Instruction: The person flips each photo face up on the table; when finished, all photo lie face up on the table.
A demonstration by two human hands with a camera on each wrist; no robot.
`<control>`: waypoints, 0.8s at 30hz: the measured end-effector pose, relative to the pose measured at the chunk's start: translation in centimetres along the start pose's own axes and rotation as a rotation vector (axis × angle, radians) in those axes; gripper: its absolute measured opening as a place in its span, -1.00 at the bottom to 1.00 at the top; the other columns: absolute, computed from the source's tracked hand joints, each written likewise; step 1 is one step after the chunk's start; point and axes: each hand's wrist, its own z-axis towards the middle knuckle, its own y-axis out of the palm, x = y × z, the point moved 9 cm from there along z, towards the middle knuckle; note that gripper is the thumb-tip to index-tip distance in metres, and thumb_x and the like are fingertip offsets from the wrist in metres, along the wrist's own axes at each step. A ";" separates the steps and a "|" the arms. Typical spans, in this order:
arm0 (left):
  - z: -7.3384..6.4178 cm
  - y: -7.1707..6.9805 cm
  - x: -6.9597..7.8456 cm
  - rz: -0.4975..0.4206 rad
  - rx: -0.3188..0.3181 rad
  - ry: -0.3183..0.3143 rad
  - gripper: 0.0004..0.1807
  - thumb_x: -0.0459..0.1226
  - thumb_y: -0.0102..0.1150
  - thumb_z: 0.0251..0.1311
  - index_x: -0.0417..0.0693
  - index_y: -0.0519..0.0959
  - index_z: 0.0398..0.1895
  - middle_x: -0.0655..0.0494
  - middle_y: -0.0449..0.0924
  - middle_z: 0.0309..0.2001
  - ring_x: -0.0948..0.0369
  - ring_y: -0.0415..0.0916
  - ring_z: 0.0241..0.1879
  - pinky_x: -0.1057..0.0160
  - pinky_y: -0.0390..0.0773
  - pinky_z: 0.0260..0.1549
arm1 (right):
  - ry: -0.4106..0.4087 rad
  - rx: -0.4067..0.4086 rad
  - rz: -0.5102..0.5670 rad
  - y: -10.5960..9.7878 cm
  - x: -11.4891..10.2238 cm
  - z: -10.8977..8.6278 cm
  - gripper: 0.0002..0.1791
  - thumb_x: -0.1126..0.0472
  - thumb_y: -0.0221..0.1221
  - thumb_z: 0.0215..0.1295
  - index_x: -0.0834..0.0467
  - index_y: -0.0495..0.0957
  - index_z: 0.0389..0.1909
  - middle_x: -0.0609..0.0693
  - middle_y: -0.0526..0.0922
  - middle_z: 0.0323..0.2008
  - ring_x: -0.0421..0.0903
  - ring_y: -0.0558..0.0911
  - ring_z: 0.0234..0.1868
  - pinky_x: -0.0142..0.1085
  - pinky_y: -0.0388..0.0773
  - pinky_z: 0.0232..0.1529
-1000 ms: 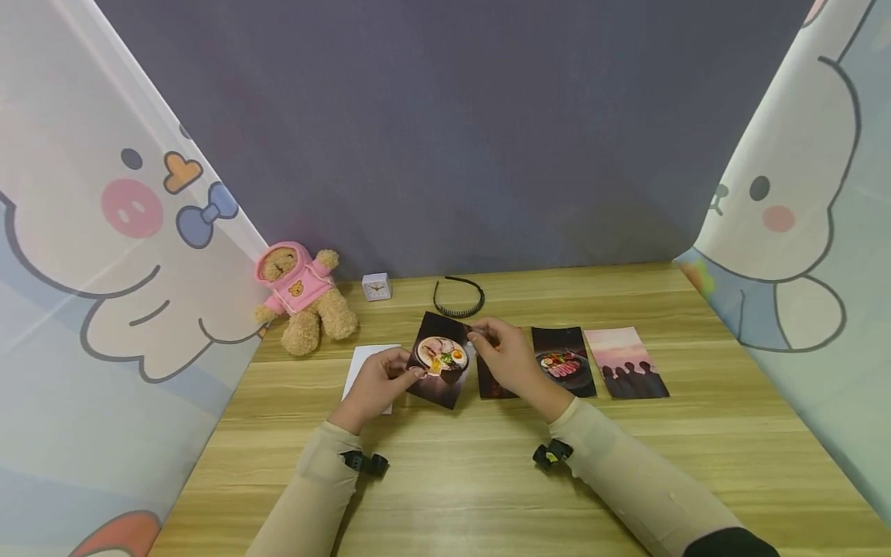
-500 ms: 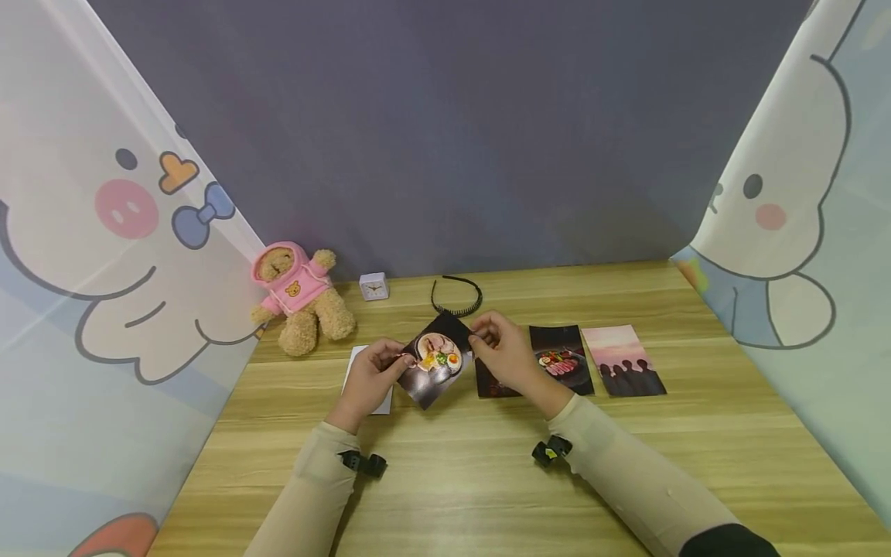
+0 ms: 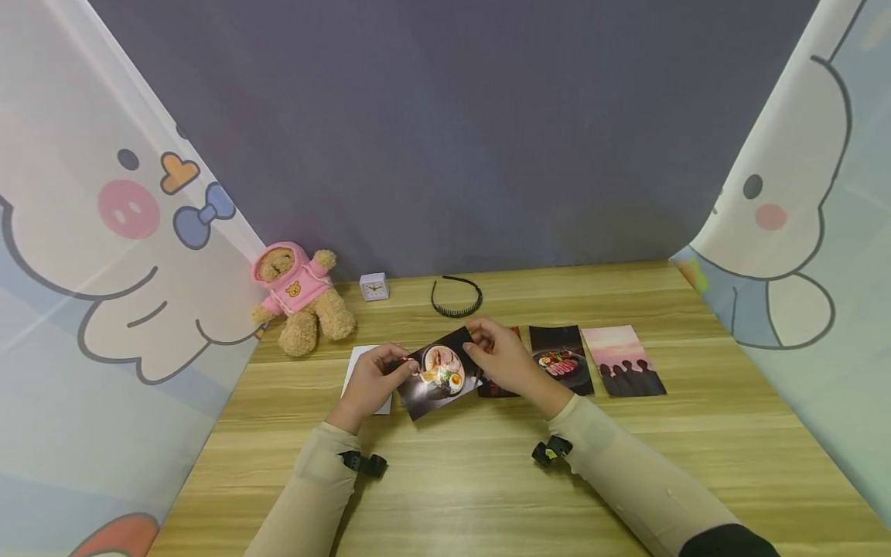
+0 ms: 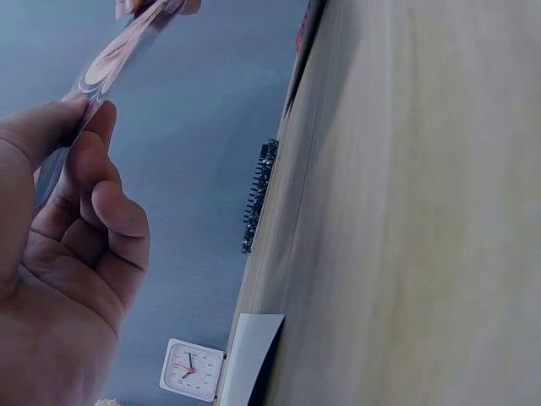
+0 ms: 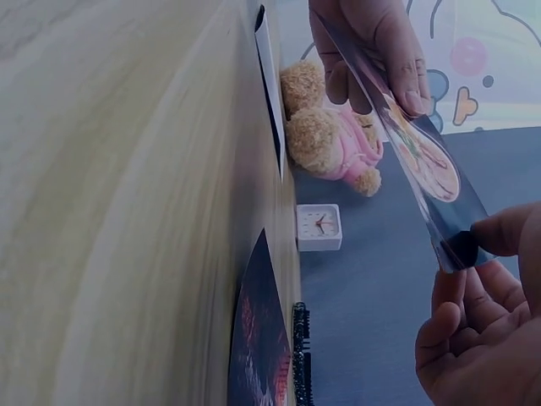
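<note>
Between my two hands, a glossy dark photo card (image 3: 438,374) showing a bowl of ramen is held above the table. My left hand (image 3: 369,383) pinches its left side between thumb and fingers. The upper right corner sits in the pinch of my right hand (image 3: 504,356). Both wrist views show the photo raised off the wood, with the thumbs on its printed face. A white card (image 3: 355,363) lies partly under my left hand. Partly hidden by my right hand is a dark photo (image 3: 503,387) on the table.
Further right lie a steak photo (image 3: 560,360) and a pink-sky photo (image 3: 623,360). Along the back are a teddy bear (image 3: 299,290) in a pink hoodie, a small white clock (image 3: 374,287) and a black headband (image 3: 456,312). Fabric walls border the table (image 3: 487,487).
The ramen photo has turned in my hands: it tilted one way half a second ago, and now lies more lengthwise between them. My hands have shifted only slightly, still gripping it.
</note>
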 end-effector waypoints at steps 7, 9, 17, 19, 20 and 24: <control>0.1 0.1 0.0 0.023 -0.004 -0.002 -0.90 -0.34 0.37 0.37 -0.18 0.71 -0.12 -0.03 0.79 -0.26 0.20 0.70 -0.35 0.26 0.69 -0.32 | -0.025 0.015 -0.041 -0.2 -0.1 -0.2 -0.83 0.16 0.26 0.54 0.05 0.63 0.05 -0.09 0.63 -0.24 -0.07 0.57 -0.30 -0.16 0.55 -0.28; 0.1 0.1 0.0 0.034 0.001 -0.004 -0.90 -0.33 0.38 0.37 -0.16 0.72 -0.13 -0.03 0.79 -0.25 0.20 0.69 -0.35 0.28 0.67 -0.33 | -0.031 0.013 -0.043 -0.2 -0.1 -0.1 -0.87 0.17 0.26 0.54 0.04 0.63 0.01 -0.10 0.63 -0.26 -0.08 0.57 -0.31 -0.17 0.55 -0.28; 0.1 -0.4 -0.3 0.054 0.057 -0.036 -0.82 -0.30 0.39 0.38 -0.12 0.71 -0.02 -0.03 0.77 -0.19 0.22 0.67 -0.27 0.30 0.63 -0.28 | -0.041 0.026 -0.016 -0.4 -0.1 0.0 -0.80 0.20 0.29 0.51 0.13 0.63 0.06 -0.07 0.64 -0.27 -0.09 0.57 -0.31 -0.20 0.55 -0.28; 0.1 -0.5 -0.3 0.036 0.066 -0.042 -0.79 -0.29 0.39 0.38 -0.12 0.69 0.02 -0.04 0.75 -0.19 0.20 0.69 -0.27 0.29 0.65 -0.28 | -0.040 0.031 -0.002 -0.5 0.0 0.0 -0.79 0.21 0.28 0.51 0.17 0.63 0.07 -0.05 0.63 -0.28 -0.08 0.55 -0.32 -0.20 0.53 -0.29; 0.1 -0.5 -0.3 0.028 0.069 -0.043 -0.78 -0.29 0.39 0.38 -0.13 0.67 0.02 -0.05 0.74 -0.20 0.18 0.69 -0.27 0.29 0.66 -0.29 | -0.039 0.032 0.003 -0.5 0.0 0.0 -0.78 0.22 0.28 0.51 0.19 0.62 0.08 -0.05 0.62 -0.29 -0.08 0.54 -0.32 -0.21 0.52 -0.29; 0.1 -0.5 -0.4 -0.002 0.067 -0.040 -0.72 -0.29 0.37 0.40 -0.18 0.62 0.08 -0.13 0.75 -0.20 -0.01 0.74 -0.24 0.26 0.68 -0.31 | -0.029 0.037 0.036 -0.6 0.1 0.1 -0.75 0.23 0.25 0.53 0.26 0.60 0.11 -0.03 0.59 -0.34 -0.05 0.50 -0.37 -0.25 0.46 -0.34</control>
